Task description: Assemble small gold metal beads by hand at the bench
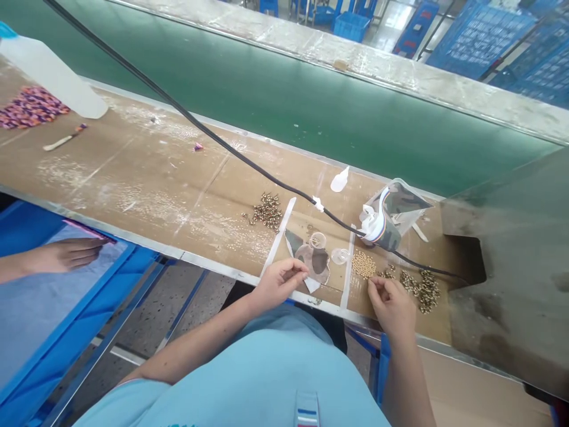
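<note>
My left hand (281, 281) is closed in a pinch beside a camouflage cloth piece (317, 265); what it pinches is too small to name. On the cloth stands a small clear cup (317, 240), with a round clear lid (340, 255) to its right. My right hand (393, 301) has its fingertips together at the lower edge of a pile of small tan beads (363, 264); anything between them is hidden. Dark metallic pieces (428, 290) lie to its right, and a similar pile (267, 211) sits up and left of the cloth.
A black cable (249, 161) crosses above the cardboard-topped table (151, 172). A camouflage pouch (391, 213) stands behind the beads, near a metal box (511, 267). At left are a white bottle (57, 71), pink-purple pieces (33, 108), a knife (62, 141) and another person's hand (73, 255) over a blue crate.
</note>
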Action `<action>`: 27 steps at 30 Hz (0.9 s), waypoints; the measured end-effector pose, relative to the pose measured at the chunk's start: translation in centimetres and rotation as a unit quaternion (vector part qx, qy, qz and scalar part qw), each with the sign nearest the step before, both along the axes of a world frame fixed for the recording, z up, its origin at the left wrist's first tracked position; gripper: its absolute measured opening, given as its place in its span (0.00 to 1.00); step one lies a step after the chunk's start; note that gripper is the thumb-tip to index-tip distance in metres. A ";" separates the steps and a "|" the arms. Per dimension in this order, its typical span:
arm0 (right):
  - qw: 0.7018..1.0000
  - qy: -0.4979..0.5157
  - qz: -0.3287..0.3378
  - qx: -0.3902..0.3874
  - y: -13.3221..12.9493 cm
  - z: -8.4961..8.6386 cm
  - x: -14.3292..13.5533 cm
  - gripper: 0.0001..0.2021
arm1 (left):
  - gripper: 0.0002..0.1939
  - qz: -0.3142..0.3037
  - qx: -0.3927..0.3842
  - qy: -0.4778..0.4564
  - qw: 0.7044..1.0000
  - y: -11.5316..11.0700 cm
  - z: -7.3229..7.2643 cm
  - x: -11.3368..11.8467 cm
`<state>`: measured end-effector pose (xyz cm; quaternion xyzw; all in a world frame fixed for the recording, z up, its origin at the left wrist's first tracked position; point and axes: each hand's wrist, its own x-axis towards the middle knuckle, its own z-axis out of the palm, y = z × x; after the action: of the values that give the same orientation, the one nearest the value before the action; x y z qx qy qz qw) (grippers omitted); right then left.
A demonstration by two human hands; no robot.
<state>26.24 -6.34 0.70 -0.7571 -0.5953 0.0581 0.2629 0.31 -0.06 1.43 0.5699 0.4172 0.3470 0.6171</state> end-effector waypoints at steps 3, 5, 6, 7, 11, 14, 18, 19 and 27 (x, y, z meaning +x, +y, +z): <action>0.999 0.018 0.009 0.026 0.3 0.6 -0.9 0.19 | 0.10 0.005 -0.063 -0.049 0.997 -0.1 0.4 0.5; 0.998 0.035 0.021 0.040 0.6 1.0 -1.7 0.18 | 0.11 0.003 -0.104 -0.073 0.992 -0.1 0.6 1.1; 0.997 0.049 0.028 0.046 0.7 1.2 -2.2 0.17 | 0.12 -0.002 -0.125 -0.080 0.989 -0.1 0.6 1.4; 0.996 0.067 0.038 0.051 0.9 1.3 -2.7 0.15 | 0.13 -0.006 -0.146 -0.085 0.986 -0.1 0.6 1.7; 0.980 0.161 0.091 0.073 1.3 1.3 -5.2 0.09 | 0.16 -0.033 -0.206 -0.103 0.973 0.1 0.6 2.7; 0.969 0.197 0.126 0.081 1.5 0.9 -7.1 0.08 | 0.19 -0.053 -0.235 -0.129 0.962 0.4 0.6 2.9; 0.966 0.180 0.152 0.109 2.0 0.5 -8.7 0.06 | 0.21 -0.041 -0.256 -0.150 0.954 0.7 0.5 2.6; 0.965 0.170 0.157 0.121 2.1 0.4 -8.9 0.06 | 0.22 -0.036 -0.258 -0.150 0.954 0.7 0.5 2.5; 0.966 0.088 0.167 0.174 1.9 0.0 -9.3 0.02 | 0.21 -0.009 -0.255 -0.143 0.956 0.4 0.1 2.3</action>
<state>16.93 -4.42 0.69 -0.5814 -0.6890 0.0634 0.4281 2.62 0.36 1.58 0.3418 0.3941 0.3015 0.7981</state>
